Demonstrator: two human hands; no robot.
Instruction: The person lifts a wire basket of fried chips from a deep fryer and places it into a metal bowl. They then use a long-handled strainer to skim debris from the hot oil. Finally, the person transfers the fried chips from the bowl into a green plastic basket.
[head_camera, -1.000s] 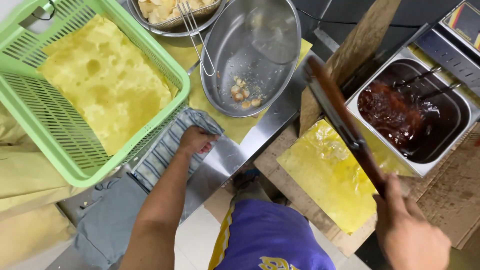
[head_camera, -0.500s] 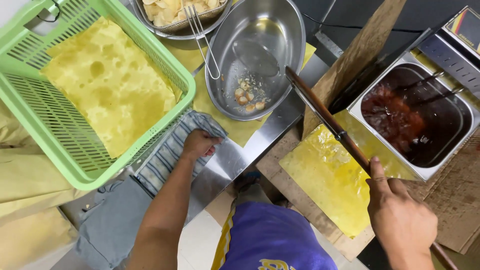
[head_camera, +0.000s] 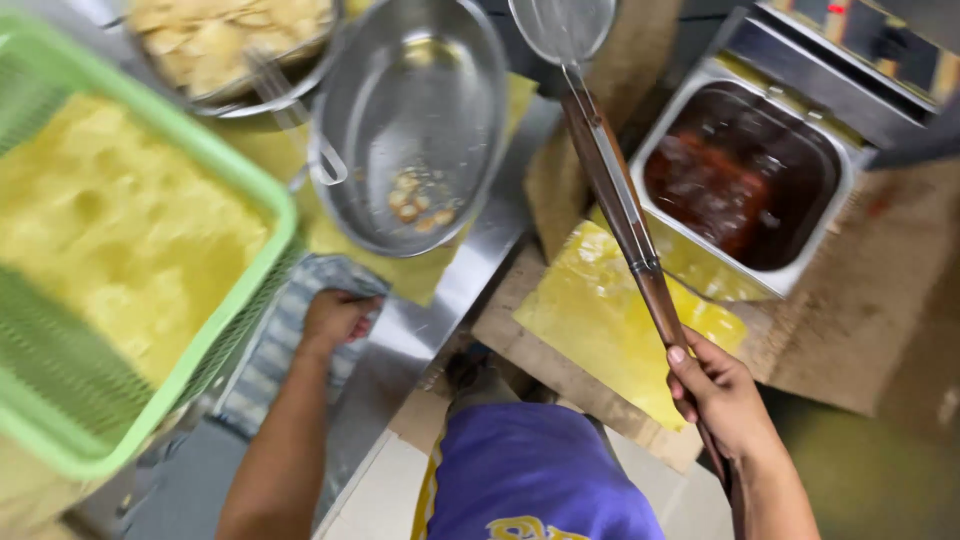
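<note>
Gripping a long-handled mesh skimmer (head_camera: 612, 190) in the right hand (head_camera: 722, 392), handle running up and away toward the steel bowl (head_camera: 415, 125).

Clenching around the wooden handle's lower end, mesh head hanging between bowl and fryer vat (head_camera: 745, 175); left hand (head_camera: 338, 316) pressing, curled, on a striped cloth (head_camera: 290, 340) beside the green basket (head_camera: 160, 400).

Your green basket (head_camera: 250, 215) runs off the left edge, its contents smeared by motion blur. The bowl of pale chips (head_camera: 225, 40) is cut by the top edge, as is the mesh skimmer (head_camera: 562, 28). The skimmer's handle end disappears behind your right hand (head_camera: 722, 392). Your left hand (head_camera: 338, 316) curls its fingers out of sight into the striped cloth (head_camera: 285, 335). Small bits in the steel bowl (head_camera: 420, 120) are too blurred to identify.
</note>
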